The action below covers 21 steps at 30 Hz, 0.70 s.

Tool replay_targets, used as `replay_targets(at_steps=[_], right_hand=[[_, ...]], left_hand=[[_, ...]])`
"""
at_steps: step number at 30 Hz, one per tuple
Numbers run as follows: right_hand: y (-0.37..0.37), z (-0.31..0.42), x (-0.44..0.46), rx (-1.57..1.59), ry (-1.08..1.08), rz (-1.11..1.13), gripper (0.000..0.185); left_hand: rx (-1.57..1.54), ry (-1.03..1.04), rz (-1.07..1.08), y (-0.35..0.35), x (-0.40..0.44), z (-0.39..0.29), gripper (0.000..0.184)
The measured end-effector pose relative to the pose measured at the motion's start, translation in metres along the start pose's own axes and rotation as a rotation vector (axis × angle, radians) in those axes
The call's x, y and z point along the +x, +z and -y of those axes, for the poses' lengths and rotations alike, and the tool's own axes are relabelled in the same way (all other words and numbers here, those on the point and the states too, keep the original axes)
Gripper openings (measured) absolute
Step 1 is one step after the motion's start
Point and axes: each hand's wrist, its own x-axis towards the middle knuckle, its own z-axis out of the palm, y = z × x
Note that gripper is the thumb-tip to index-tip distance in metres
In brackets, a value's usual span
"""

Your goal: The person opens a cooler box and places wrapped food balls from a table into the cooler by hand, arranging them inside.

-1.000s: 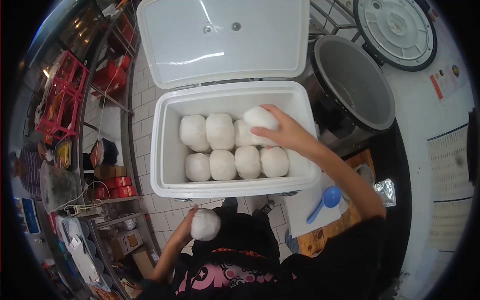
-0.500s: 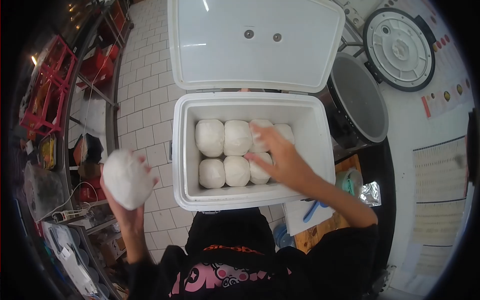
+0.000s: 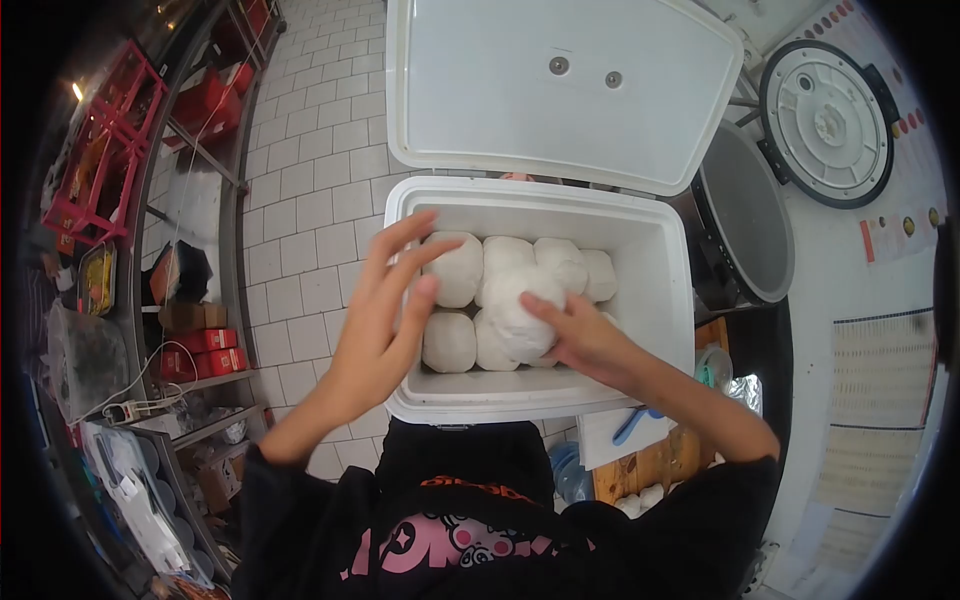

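A white trimmed coconut (image 3: 518, 318) is held in my right hand (image 3: 580, 335), just above the others in the cooler box (image 3: 400, 392). Its thumb lies across the coconut's side; the other fingers are mostly hidden. Beneath it, several white coconuts sit in two rows, among them a back-left coconut (image 3: 455, 278) and a front-left coconut (image 3: 448, 343). Over the box's left rim, my left hand (image 3: 375, 310) is empty with its fingers spread, near the back-left coconut. The held coconut hides part of the rows.
The box's hinged lid (image 3: 560, 90) stands raised behind it. To the right are a large metal pot (image 3: 750, 215), a round lid (image 3: 828, 125), and a blue-handled tool (image 3: 632, 425) on a white board. Shelving with red boxes (image 3: 205, 352) lines the left side.
My left hand came in from the left, where it held a coconut, and is now empty. My right hand now holds a coconut above the rows. The view shifted slightly.
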Motion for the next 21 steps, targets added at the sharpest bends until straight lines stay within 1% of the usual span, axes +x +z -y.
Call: replay_targets(at_steps=[1, 2, 3, 5, 6, 7, 8, 9, 10, 12, 14, 15, 16, 17, 18, 19, 20, 21], right_hand=[[0.001, -0.007, 0.009, -0.035, 0.128, -0.004, 0.059], [0.001, -0.023, 0.022, -0.031, 0.129, -0.007, 0.059], [0.002, -0.046, 0.039, -0.092, 0.107, -0.016, 0.057], [0.013, -0.075, 0.065, -0.16, 0.091, -0.019, 0.055], [0.022, -0.084, 0.075, -0.596, 0.077, -0.03, 0.062], [0.027, -0.088, 0.081, -1.033, 0.053, -0.036, 0.069], [0.022, -0.087, 0.086, -1.121, -0.008, 0.008, 0.076], [0.023, -0.07, 0.081, -1.122, -0.006, 0.021, 0.076], [0.026, -0.042, 0.071, -1.212, 0.064, 0.102, 0.07], [0.015, -0.04, 0.071, -0.944, 0.207, 0.085, 0.057], [-0.002, -0.059, 0.077, -0.976, -0.044, 0.088, 0.058], [0.002, -0.056, 0.072, -0.985, 0.013, 0.093, 0.056], [-0.003, -0.062, 0.071, -0.927, 0.028, 0.12, 0.055], [-0.007, -0.058, 0.072, -1.066, 0.076, 0.153, 0.053], [-0.024, -0.068, 0.079, -0.91, 0.127, 0.172, 0.056], [-0.016, -0.054, 0.071, -0.748, 0.194, 0.293, 0.058], [-0.022, -0.049, 0.072, -0.833, 0.15, 0.308, 0.056], [-0.032, -0.051, 0.08, -0.925, 0.009, 0.279, 0.038]], left_hand=[[0.101, -0.066, -0.051, -0.004, -0.013, 0.003, 0.039], [0.201, -0.132, -0.1, -0.004, -0.023, 0.004, 0.036], [0.198, -0.133, -0.099, 0.0, -0.029, 0.006, 0.036], [0.165, -0.234, -0.209, 0.015, -0.041, 0.017, 0.039], [0.096, -0.258, -0.222, 0.026, -0.045, 0.021, 0.04], [0.098, -0.266, -0.233, 0.029, -0.045, 0.022, 0.04], [0.057, -0.262, -0.255, 0.03, -0.045, 0.023, 0.041], [0.017, -0.26, -0.273, 0.03, -0.047, 0.024, 0.041], [0.021, -0.257, -0.237, 0.028, -0.046, 0.026, 0.038], [0.012, -0.249, -0.263, 0.031, -0.048, 0.032, 0.041], [0.005, -0.228, -0.309, 0.036, -0.049, 0.038, 0.048], [-0.083, -0.239, -0.323, 0.039, -0.05, 0.038, 0.045], [-0.155, -0.247, -0.359, 0.044, -0.052, 0.039, 0.043], [-0.197, -0.198, -0.398, 0.057, -0.054, 0.057, 0.036], [0.015, -0.085, -0.45, 0.063, -0.053, 0.064, 0.034], [0.236, 0.014, -0.524, 0.07, -0.051, 0.071, 0.035], [0.102, -0.008, -0.569, 0.077, -0.046, 0.074, 0.021], [-0.266, -0.031, -0.648, 0.074, -0.044, 0.063, 0.022]])
